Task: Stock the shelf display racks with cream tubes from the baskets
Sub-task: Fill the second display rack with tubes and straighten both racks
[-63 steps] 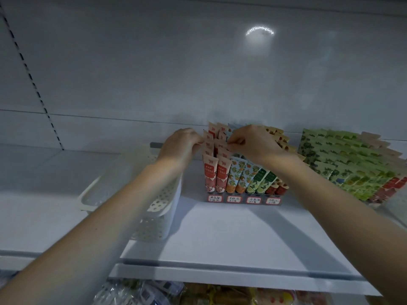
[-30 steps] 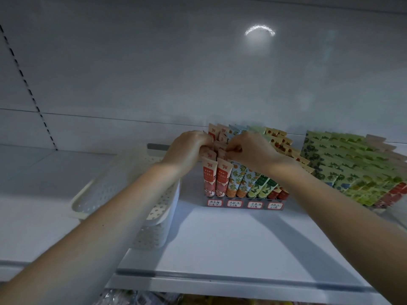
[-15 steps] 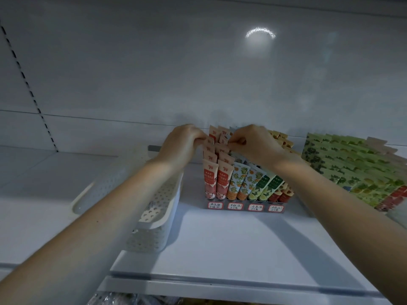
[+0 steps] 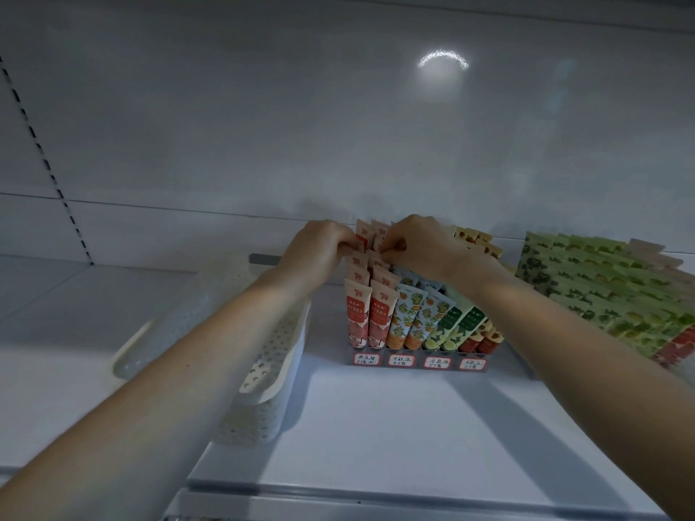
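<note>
Along the near edge, a smooth white metal shelf [image 4: 376, 426] with a rounded, matt lip is seen. On it, to the left, a white plastic basket [image 4: 263, 389] with perforated walls and a rolled rim is stood lengthwise, partly crossed by the left forearm. Just beside it to the right, a clear stepped display rack [image 4: 489, 366] with four hand-written, red-bordered labels on its front is filled with soft, flat-crimped cream tubes [image 4: 357, 317] in rows: red, orange-patterned, green and dark red. At the back of the red rows, the crimped tops are pinched by the curled fingers of the left hand [image 4: 319, 250] and of the right hand [image 4: 425, 246], the two hands close together. Farther right, a second bank of green tubes [image 4: 601, 280] is fanned out. Behind, a glossy pale back panel [image 4: 338, 126] is marked by a ring-shaped glare [image 4: 443, 63], and a slotted upright [image 4: 49, 167] is set at the left. Compared with half a second before, both hands are found at the same back tubes, barely shifted.
</note>
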Available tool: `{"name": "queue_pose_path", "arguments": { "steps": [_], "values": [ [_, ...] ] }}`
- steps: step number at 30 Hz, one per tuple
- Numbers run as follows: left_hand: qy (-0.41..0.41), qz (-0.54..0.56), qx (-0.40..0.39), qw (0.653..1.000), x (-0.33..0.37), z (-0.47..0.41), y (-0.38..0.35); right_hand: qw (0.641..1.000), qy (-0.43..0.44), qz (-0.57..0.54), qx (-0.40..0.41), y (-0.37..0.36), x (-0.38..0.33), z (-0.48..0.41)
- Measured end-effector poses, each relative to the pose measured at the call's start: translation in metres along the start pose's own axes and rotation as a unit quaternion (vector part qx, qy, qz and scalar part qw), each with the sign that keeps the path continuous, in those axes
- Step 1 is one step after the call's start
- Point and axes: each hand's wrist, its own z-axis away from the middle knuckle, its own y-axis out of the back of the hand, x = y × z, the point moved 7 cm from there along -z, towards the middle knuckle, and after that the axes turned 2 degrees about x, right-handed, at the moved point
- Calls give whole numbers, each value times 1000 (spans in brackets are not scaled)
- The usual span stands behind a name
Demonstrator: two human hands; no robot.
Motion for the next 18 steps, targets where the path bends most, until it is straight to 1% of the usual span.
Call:
{"name": "queue_pose_path", "arguments": {
  "steps": [7,12,18],
  "values": [
    [-4,-4,17,1000,2,3,2,1000,-8,4,4,-1,2,2],
    [-15,-1,12,1000,6,5,1,1000,-10,6,7,-1,3,3],
    [-7,6,13,1000,8,6,2,1000,-15,-1,10,0,2,5]
  ]
}}
